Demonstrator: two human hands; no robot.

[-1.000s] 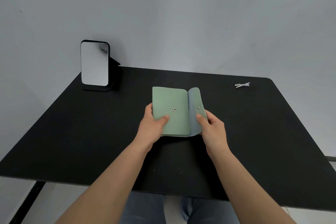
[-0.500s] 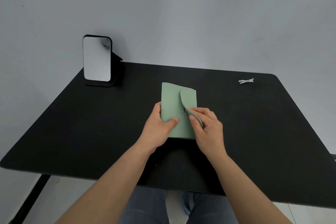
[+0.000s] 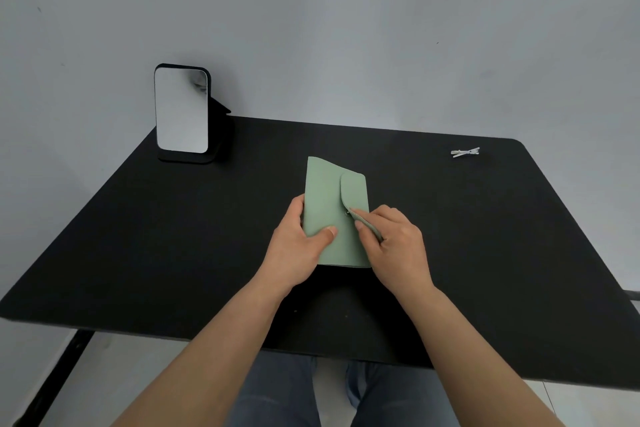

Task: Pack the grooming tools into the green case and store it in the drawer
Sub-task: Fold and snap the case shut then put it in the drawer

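On the black counter (image 3: 138,253), at about ten o'clock, a small mirror (image 3: 181,109) stands upright on a dark stand near the back-left corner.

At the middle of the counter lies the green case (image 3: 329,198), folded, with its long side running from six to twelve o'clock. The left forearm comes up from about seven o'clock. The left hand (image 3: 298,250) grips the lower left edge of the case: the thumb (image 3: 327,234) lies on top of the green cover, and the other fingers curl around the left edge and go under it.

The right forearm comes in from about five o'clock. The right hand (image 3: 394,246) pinches the closing flap (image 3: 351,192) of the case between thumb and fingertips, so this grip is narrow and holds the flap. The flap is folded over the front cover, its lower part lifted a little, beside a small snap button (image 3: 346,214).

At about two o'clock, well apart from the case, a small silver hair clip (image 3: 465,152) lies near the back-right corner.
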